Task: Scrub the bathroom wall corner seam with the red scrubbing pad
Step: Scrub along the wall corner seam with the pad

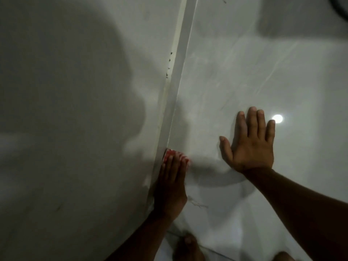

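Note:
The corner seam [176,85], a pale strip, runs from the top centre down to the lower middle between two glossy grey-white wall panels. My left hand [170,185] presses the red scrubbing pad [170,153] flat against the seam low down; only the pad's top edge shows past my fingertips. My right hand [248,146] lies flat with fingers spread on the right wall panel [263,72], apart from the pad, holding nothing.
Small dark specks [169,65] dot the left edge of the seam higher up. A bright light reflection [277,118] shines on the right panel beside my fingers. My bare feet [188,245] show at the bottom on the floor. A scuff mark [197,203] sits right of my left wrist.

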